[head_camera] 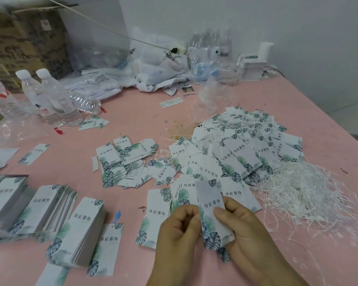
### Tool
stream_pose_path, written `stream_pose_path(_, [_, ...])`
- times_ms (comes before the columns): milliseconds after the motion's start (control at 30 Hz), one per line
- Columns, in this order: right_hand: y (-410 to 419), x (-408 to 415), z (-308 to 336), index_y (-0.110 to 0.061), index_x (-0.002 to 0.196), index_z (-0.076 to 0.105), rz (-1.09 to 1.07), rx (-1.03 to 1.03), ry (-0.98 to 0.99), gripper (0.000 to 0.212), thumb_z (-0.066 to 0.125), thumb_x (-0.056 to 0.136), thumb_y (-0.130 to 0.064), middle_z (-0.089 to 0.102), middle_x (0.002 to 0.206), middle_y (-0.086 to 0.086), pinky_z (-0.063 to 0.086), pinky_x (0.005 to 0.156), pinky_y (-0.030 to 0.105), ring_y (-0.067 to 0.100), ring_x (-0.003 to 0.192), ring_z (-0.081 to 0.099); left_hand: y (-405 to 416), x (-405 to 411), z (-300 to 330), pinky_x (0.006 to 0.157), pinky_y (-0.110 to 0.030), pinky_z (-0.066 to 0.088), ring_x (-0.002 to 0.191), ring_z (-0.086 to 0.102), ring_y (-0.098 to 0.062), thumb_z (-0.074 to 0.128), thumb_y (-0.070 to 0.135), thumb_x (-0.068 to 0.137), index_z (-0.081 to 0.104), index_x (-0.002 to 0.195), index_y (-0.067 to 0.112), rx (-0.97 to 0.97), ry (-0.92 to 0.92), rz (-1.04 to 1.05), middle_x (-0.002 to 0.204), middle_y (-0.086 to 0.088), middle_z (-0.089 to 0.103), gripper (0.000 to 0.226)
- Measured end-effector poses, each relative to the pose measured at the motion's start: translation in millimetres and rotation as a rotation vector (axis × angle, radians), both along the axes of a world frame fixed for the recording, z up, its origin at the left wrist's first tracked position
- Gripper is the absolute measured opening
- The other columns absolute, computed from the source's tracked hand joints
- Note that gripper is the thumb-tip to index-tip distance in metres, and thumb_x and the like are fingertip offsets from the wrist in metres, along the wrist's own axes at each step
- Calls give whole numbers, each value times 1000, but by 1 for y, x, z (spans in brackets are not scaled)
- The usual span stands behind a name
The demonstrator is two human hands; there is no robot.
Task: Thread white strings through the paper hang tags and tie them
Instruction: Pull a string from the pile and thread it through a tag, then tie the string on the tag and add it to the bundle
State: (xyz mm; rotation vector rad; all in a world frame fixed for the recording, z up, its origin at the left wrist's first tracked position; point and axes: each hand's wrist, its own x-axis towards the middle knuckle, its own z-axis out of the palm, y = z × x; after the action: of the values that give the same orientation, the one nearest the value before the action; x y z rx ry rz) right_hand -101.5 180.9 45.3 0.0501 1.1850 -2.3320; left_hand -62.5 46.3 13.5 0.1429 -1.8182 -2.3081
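Both hands meet low in the middle of the pink table (132,124). My right hand (244,228) pinches a white hang tag (211,205) with green leaf print, thumb on its face. My left hand (180,228) has its fingers curled at the tag's left edge; I cannot tell whether they hold a string. A tangle of loose white strings (298,195) lies to the right. A big heap of strung tags (246,149) spreads behind the hands. More loose tags (122,162) lie in the middle.
Neat stacks of tags (85,230) stand at the front left. Water bottles (50,96) stand at the back left, beside a cardboard box (19,38). Crumpled plastic bags (153,65) and small white boxes (252,69) line the back wall.
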Motion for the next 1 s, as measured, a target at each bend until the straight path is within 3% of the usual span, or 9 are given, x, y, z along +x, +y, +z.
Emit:
stream_pose_path(167, [-2,2,1,-7,108,73,-8,35,7,32,62,79,-7,69,110,27,60,73,35,31,90,71,4,2,-3,66,-38,53,73,62,-21,74,35,82,75,89,19,-169,61,103,82,-9,67,17])
stream_pose_path(300, [1,1,-1,-3,103,74,-34,57,8,29,64,76,-6,69,105,31,60,65,35,32,82,71,2,1,-3,59,-18,43,65,55,-8,68,26,83,73,84,32,-526,202,208,83,8,61,8])
stream_pose_path(433, [11,-6,-3,-7,97,75,-117,161,30,24,69,74,-11,70,101,29,60,63,40,32,78,71,3,2,0,64,-12,45,74,61,-8,63,33,86,73,97,37,-594,203,234,91,14,61,16])
stream_pose_path(600, [30,-51,10,-28,100,72,-352,620,299,18,64,90,-15,76,96,2,58,79,52,26,86,73,5,1,4,62,-9,42,71,59,-7,65,20,84,71,93,39,-600,177,271,92,15,62,22])
stream_pose_path(700, [26,-101,30,-29,101,71,-425,842,469,21,57,95,-14,75,83,-4,57,66,46,19,69,67,6,2,5,60,-9,41,70,59,-7,65,13,82,71,91,37,-609,175,265,90,15,62,27])
stream_pose_path(767, [19,-135,38,-21,119,67,-424,955,546,28,51,98,-12,68,83,-9,52,56,38,23,58,55,6,2,6,60,-8,41,71,60,-6,66,11,81,70,90,36,-621,184,274,90,15,62,27])
stream_pose_path(867, [15,-165,39,-8,137,49,-398,1151,631,36,41,102,-9,59,122,3,50,66,22,26,84,60,4,1,6,60,-8,42,72,60,-5,65,9,80,70,89,35,-642,187,296,89,15,62,28])
stream_pose_path(933, [17,-167,34,-9,139,46,-382,1255,647,38,39,102,-6,50,138,9,45,89,31,27,115,55,2,0,5,59,-10,44,73,61,-6,65,10,80,70,90,35,-640,183,302,90,15,62,28])
stream_pose_path(1000, [20,-156,29,-14,142,44,-390,1232,641,41,40,102,-5,44,144,5,43,101,35,21,125,49,0,-1,5,57,-18,48,71,62,-9,65,13,82,70,90,36,-623,178,311,91,15,62,26])
